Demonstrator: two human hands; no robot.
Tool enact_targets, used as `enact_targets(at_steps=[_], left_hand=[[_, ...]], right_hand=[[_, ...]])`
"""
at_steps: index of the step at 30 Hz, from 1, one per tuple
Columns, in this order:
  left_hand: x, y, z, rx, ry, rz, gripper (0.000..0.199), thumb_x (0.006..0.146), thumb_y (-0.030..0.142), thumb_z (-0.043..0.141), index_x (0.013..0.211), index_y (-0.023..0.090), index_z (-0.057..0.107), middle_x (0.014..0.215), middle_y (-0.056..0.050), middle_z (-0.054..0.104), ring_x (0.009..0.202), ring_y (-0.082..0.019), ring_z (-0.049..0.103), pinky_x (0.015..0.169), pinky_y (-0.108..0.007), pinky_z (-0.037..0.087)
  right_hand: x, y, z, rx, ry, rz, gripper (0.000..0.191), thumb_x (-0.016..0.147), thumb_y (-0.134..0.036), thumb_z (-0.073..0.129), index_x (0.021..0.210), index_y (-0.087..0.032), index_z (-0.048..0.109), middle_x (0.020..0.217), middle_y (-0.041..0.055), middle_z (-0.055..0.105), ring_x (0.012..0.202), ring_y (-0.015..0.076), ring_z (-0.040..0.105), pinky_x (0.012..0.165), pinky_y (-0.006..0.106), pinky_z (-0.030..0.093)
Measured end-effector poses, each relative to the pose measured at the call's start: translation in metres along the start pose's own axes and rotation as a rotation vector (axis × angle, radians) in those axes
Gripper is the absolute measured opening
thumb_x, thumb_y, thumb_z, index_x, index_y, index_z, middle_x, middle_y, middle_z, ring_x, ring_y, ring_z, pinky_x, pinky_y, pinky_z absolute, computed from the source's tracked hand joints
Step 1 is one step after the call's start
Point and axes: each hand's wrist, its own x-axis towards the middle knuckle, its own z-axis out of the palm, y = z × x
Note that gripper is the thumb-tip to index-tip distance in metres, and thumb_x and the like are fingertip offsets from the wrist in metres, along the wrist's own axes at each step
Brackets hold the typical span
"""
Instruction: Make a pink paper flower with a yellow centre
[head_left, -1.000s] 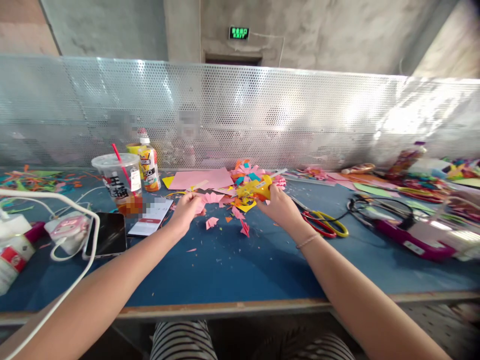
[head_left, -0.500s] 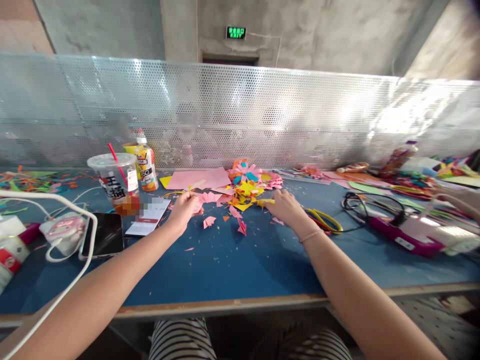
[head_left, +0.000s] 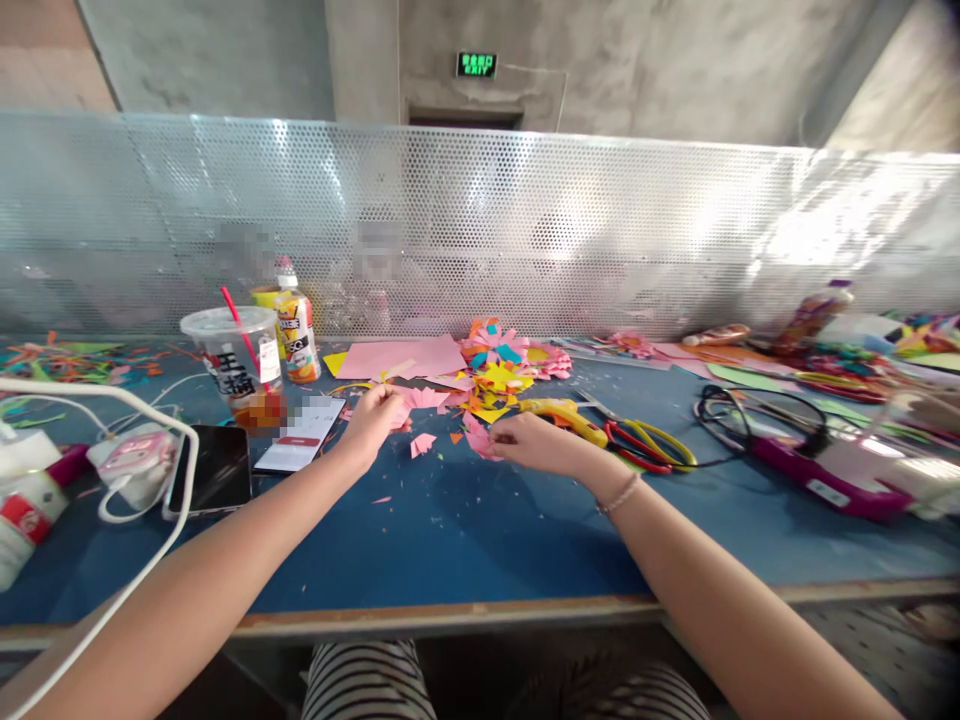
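Observation:
Between the thumb and fingers of my left hand is a piece of pink paper with a pleated, cut edge. My right hand has its fingertips closed at a pink paper scrap over the blue tabletop; how much of the scrap lies in the grip is partly hidden. Just behind the right hand lies a yellow-handled tool. Red and yellow scissors rest to its right. A loose pink scrap sits between both hands. Paper flowers are heaped behind them.
At left stand a plastic cup with a red straw and a drink bottle, near two phones and white cables. A purple power strip with black cord lies at right. A perforated metal screen borders the table's back.
My right hand has moved left and nearer, off the yellow tool and onto the pink scrap. The scissors are now more exposed. My left hand stays on its pink paper.

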Motion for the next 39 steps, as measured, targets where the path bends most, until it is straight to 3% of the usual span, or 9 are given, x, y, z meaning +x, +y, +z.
enact_targets(at_steps=[5,10,13,18,24,28,33,36,39], left_hand=[[-0.001,-0.001,0.002,-0.063,-0.077,-0.044,0.012,0.064,0.025,0.057,0.068,0.016,0.051,0.062,0.002,0.050,0.057,-0.009,0.051,0.055,-0.022,0.044],[-0.007,-0.002,0.006,-0.261,-0.233,-0.102,0.013,0.062,0.021,0.063,0.068,0.015,0.054,0.069,0.002,0.053,0.063,-0.006,0.048,0.059,-0.018,0.042],[-0.013,0.000,0.007,-0.357,-0.347,-0.200,0.014,0.064,0.023,0.064,0.070,0.016,0.053,0.073,0.003,0.052,0.063,-0.007,0.049,0.062,-0.023,0.046],[-0.019,0.002,0.010,-0.353,-0.414,-0.248,0.013,0.067,0.023,0.063,0.070,0.016,0.052,0.072,0.003,0.051,0.063,-0.008,0.053,0.066,-0.030,0.050],[-0.015,-0.003,0.014,-0.353,-0.328,-0.209,0.010,0.065,0.019,0.062,0.065,0.016,0.053,0.061,0.004,0.049,0.057,-0.006,0.051,0.062,-0.024,0.047],[-0.014,-0.001,0.014,-0.230,-0.200,-0.199,0.007,0.063,0.017,0.061,0.064,0.015,0.055,0.058,0.004,0.049,0.051,-0.004,0.046,0.051,-0.017,0.039],[-0.013,0.004,0.013,-0.208,-0.124,-0.182,0.008,0.060,0.015,0.061,0.060,0.014,0.053,0.057,0.003,0.050,0.053,-0.004,0.046,0.050,-0.016,0.036],[-0.008,0.004,0.009,-0.223,-0.092,-0.150,0.011,0.060,0.015,0.060,0.056,0.014,0.051,0.053,0.004,0.047,0.049,-0.004,0.044,0.049,-0.017,0.037],[-0.001,0.005,0.003,-0.262,-0.080,-0.121,0.006,0.062,0.017,0.059,0.062,0.014,0.054,0.060,0.002,0.053,0.055,-0.006,0.050,0.054,-0.019,0.042]], right_hand=[[0.004,-0.005,0.005,0.076,0.165,-0.162,0.026,0.087,-0.025,0.032,0.074,-0.017,0.052,0.075,0.0037,0.057,0.067,0.0119,0.048,0.064,0.024,0.035],[0.016,-0.018,0.022,0.243,0.270,-0.123,0.025,0.088,-0.027,0.030,0.071,-0.018,0.046,0.065,0.0010,0.050,0.060,0.0113,0.045,0.059,0.024,0.036],[0.025,-0.021,0.031,0.315,0.308,-0.098,0.020,0.084,-0.022,0.034,0.068,-0.017,0.045,0.067,0.0011,0.050,0.061,0.0107,0.045,0.058,0.023,0.036],[0.034,-0.020,0.040,0.398,0.315,0.018,0.018,0.077,-0.020,0.038,0.061,-0.016,0.045,0.056,-0.0017,0.046,0.052,0.0089,0.040,0.051,0.021,0.032],[0.032,-0.022,0.036,0.495,0.287,0.101,0.028,0.075,-0.024,0.041,0.049,-0.016,0.043,0.043,-0.0037,0.039,0.042,0.0064,0.033,0.044,0.020,0.026],[0.030,-0.023,0.032,0.550,0.288,0.108,0.028,0.076,-0.027,0.042,0.051,-0.016,0.046,0.042,-0.0040,0.039,0.040,0.0061,0.033,0.043,0.020,0.026],[0.030,-0.017,0.030,0.574,0.285,0.076,0.029,0.078,-0.034,0.043,0.059,-0.015,0.052,0.046,-0.0048,0.038,0.042,0.0063,0.032,0.044,0.020,0.027],[0.029,-0.011,0.025,0.525,0.317,0.105,0.031,0.080,-0.035,0.041,0.074,-0.014,0.062,0.049,-0.0038,0.042,0.045,0.0076,0.037,0.046,0.020,0.029],[0.027,-0.001,0.019,0.361,0.381,0.148,0.031,0.081,-0.032,0.039,0.073,-0.014,0.064,0.051,-0.0014,0.050,0.049,0.0095,0.044,0.049,0.021,0.033]])
